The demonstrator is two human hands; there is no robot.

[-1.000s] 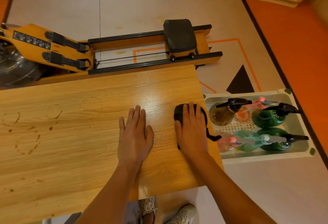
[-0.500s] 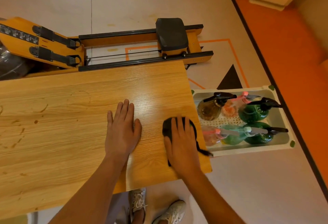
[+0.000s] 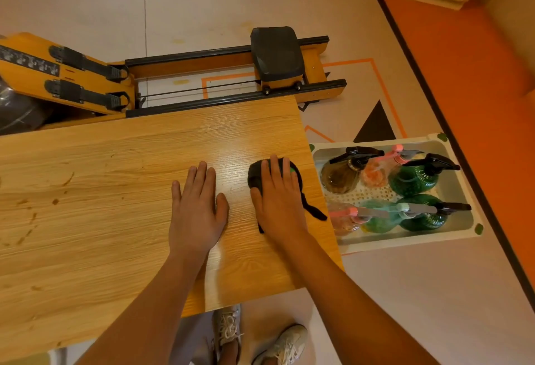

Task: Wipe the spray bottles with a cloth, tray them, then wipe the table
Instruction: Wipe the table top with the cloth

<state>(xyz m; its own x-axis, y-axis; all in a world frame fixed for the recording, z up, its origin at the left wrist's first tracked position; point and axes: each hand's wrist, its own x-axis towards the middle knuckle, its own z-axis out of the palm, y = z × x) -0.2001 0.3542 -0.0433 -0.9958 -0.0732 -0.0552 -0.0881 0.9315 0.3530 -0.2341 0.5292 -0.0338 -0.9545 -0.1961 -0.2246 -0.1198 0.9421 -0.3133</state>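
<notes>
Presently, the right hand's fingers [image 3: 273, 172] lie straight and close together, flat on a dark cloth [image 3: 254, 179]; they press it and curl round nothing. The right hand [image 3: 279, 205] covers most of the cloth, which is a soft, bunched, black wad with a narrow tail trailing past the counter's right edge. The left hand's fingers [image 3: 199, 176] are likewise extended and slightly spread. The left hand [image 3: 197, 214] rests palm-down on the bare surface just beside the right and holds nothing.

The counter [image 3: 115, 220] is a flat rectangular slab with a pale wood-grain finish. Brown smears and faint ring marks [image 3: 55, 201] show on its left part, well apart from the cloth.

The tray [image 3: 463, 233] stands on the floor just beside the counter's right edge. It is white, rectangular and shallow-walled, with a perforated base and green marks at the corners. Six bulbous, translucent spray bottles lie in it in two rows:
- Far row: amber bottle [image 3: 338, 176], pale pink bottle [image 3: 375, 175], dark green bottle [image 3: 414, 180].
- Near row: clear pink-topped bottle [image 3: 343, 221], teal bottle [image 3: 379, 220], second dark green bottle [image 3: 424, 217].

Beyond the counter lies a wooden rowing machine [image 3: 86, 75] with black rails, foot straps and a padded black seat [image 3: 276, 52]. Two pale laced shoes [image 3: 228, 327] show below the counter's near edge.
</notes>
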